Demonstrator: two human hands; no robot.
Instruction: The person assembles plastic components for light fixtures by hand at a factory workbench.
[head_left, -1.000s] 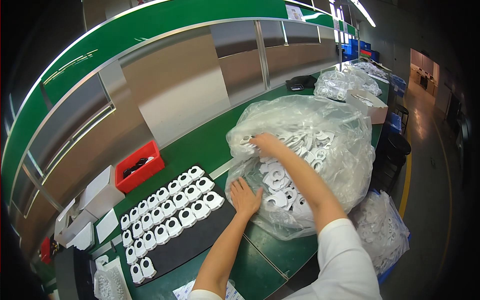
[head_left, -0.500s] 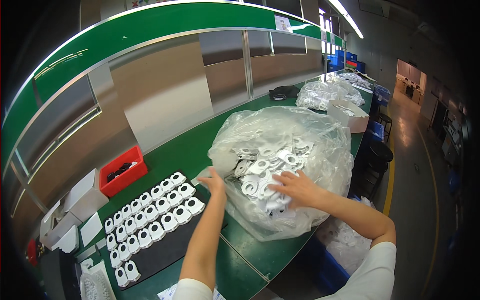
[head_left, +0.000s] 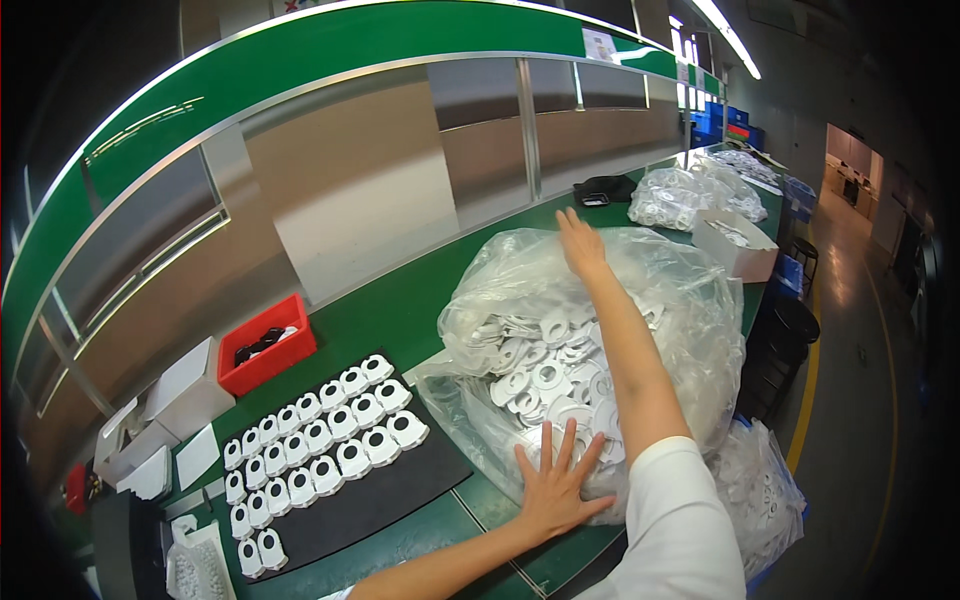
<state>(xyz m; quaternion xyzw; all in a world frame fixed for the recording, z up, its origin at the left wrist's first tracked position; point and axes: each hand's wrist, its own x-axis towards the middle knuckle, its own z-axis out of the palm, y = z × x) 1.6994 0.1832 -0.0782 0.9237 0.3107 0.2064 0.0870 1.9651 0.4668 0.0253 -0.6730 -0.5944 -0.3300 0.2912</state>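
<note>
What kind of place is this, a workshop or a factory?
Most likely a factory assembly line: a long green workbench, a big clear bag of white plastic parts, and matching white pieces laid in rows on a black mat.

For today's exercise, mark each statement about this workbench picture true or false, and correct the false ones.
1. Both hands rest on the large clear plastic bag of white parts. True.
2. The right hand grips a screwdriver. False: it lies open on the top of the bag.
3. The left hand lies flat with fingers spread at the near side of the bag. True.
4. The red bin stands on the black mat. False: it stands behind the mat, on the green bench.
</note>
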